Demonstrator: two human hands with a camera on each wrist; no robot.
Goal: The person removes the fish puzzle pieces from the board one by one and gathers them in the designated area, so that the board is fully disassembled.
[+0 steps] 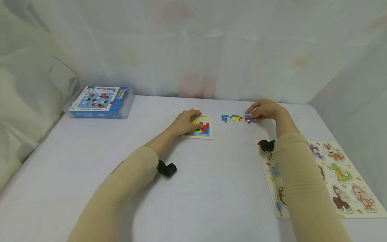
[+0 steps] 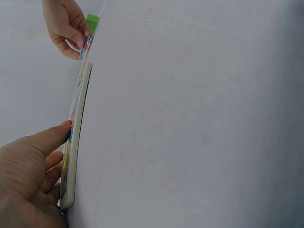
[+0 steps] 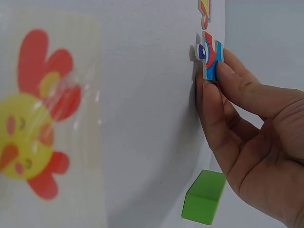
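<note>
Fabric of the beige right sleeve [image 1: 305, 188] covers some animals on the large cream puzzle board [image 1: 321, 203]. The left hand [image 1: 182, 123], thumb and fingers spread, rests on the small square wooden puzzle tray [image 1: 211, 127], hiding part of its picture. The right hand [image 1: 266, 110] pinches a red-and-blue puzzle piece with a printed eye [image 3: 209, 59], right of a yellow-and-red puzzle piece [image 1: 236, 118]; whether it touches the white table [image 1: 211, 188] is unclear.
</note>
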